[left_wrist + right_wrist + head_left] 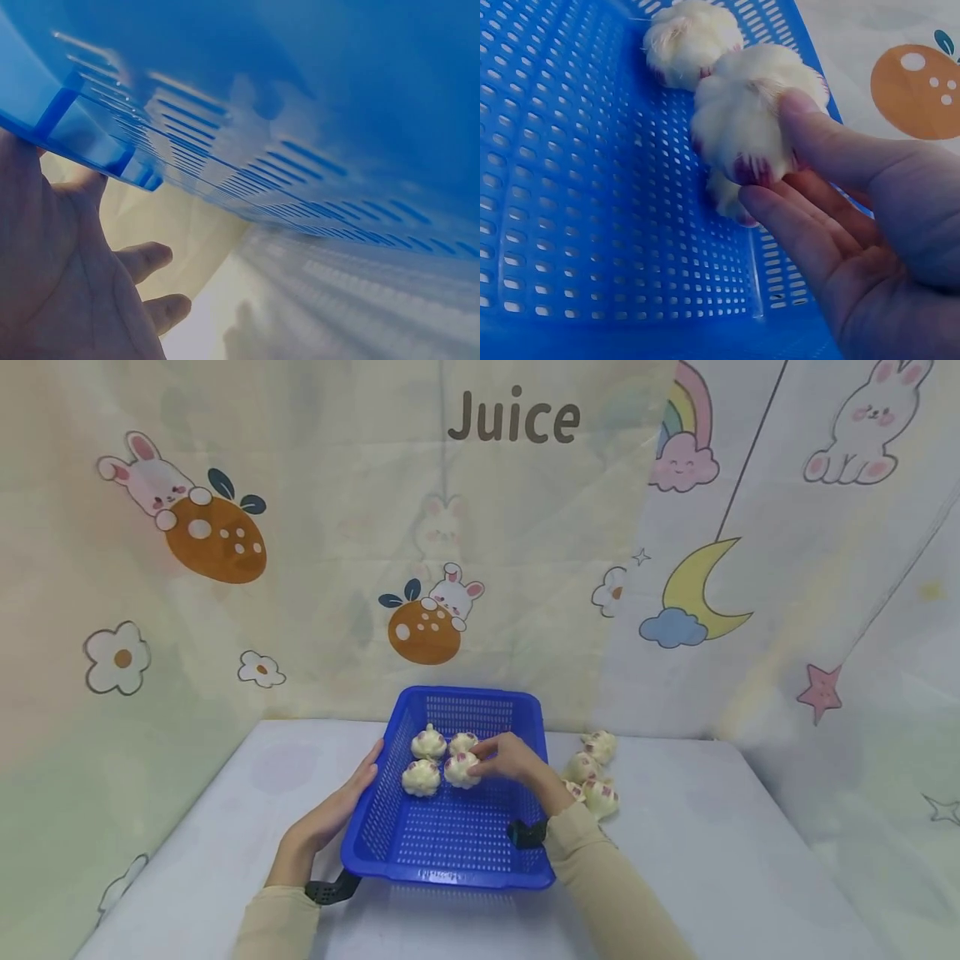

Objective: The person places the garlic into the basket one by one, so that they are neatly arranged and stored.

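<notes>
A blue perforated plastic basket (450, 875) stands on the table with several garlic bulbs in its far half. My right hand (510, 758) reaches in over the basket's right side. In the right wrist view its thumb and fingers pinch a whitish, purple-streaked garlic bulb (742, 127); another garlic bulb (690, 41) lies beside it, and one below is partly hidden. My left hand (341, 806) is at the basket's left side. Its fingers (150, 259) look extended in the left wrist view, touching the rim from outside; the thumb is hard to make out.
Right of the basket, a cluster of several garlic bulbs (600, 795) lies on the white-covered table (697, 860). My right forearm partly covers the nearest of them. A printed cloth backdrop (330, 527) hangs behind the table and along its sides.
</notes>
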The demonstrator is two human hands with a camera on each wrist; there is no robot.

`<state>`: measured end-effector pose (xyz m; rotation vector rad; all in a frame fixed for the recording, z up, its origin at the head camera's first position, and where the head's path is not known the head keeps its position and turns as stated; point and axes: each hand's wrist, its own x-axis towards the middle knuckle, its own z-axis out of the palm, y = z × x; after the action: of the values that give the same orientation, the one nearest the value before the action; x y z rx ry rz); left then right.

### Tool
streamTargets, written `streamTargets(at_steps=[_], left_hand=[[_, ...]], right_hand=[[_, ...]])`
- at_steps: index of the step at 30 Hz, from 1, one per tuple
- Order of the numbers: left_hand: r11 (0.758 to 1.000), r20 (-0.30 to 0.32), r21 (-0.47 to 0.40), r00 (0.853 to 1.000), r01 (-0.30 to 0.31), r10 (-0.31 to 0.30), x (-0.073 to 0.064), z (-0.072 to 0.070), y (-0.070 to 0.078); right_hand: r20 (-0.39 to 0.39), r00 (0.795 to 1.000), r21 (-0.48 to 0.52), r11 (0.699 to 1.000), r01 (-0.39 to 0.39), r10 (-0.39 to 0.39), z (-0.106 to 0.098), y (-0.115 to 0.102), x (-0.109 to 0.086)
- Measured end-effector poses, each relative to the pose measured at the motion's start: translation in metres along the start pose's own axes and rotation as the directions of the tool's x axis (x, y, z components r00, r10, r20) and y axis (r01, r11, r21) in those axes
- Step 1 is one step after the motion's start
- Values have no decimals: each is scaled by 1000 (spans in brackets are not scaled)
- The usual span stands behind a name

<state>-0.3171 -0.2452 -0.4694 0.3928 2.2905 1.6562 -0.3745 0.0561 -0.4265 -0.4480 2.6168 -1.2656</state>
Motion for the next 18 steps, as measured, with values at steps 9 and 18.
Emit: streamTargets(at_steps=[9,18], left_hand=[[1000,4,3,1000,-23,23,-2,-1,-2],[1000,-5,7,1000,-3,3,0,0,-1]], right_hand=[[83,995,-87,995,57,-50,2,2,-1],[90,996,-187,982,12,5,1,0,-5]])
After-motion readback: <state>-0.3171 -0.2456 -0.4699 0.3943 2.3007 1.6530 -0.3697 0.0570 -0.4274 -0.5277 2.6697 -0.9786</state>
